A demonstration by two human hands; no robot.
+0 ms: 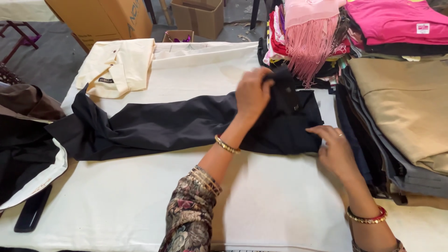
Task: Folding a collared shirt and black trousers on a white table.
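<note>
Clearly the black trousers lay stretched lengthwise across the white-covered table, legs trailing off to my left and the waist end doubled up near the stacks on the right. From my remote seat I saw the left hand with its fingers closed on a fold of the dark cloth at the waist, lifting that flap a little off the rest. The right hand lay flat, fingers spread and not gripping, pressing the lower corner of the folded part against the table.

I judged the fabric to be light, soft and limp: it sagged and creased wherever it was not supported, so it would not hold any shape alone. The thicker waistband looked the surest place to take hold, with a flat palm on the fold to stop it sliding on the smooth cover.

A folded cream garment sat beyond the legs, apart from them. Tan and grey folded trousers were piled just beside the right hand, and a pink fringed cloth hung from the heap behind. A dark phone rested near the table's left edge.
</note>
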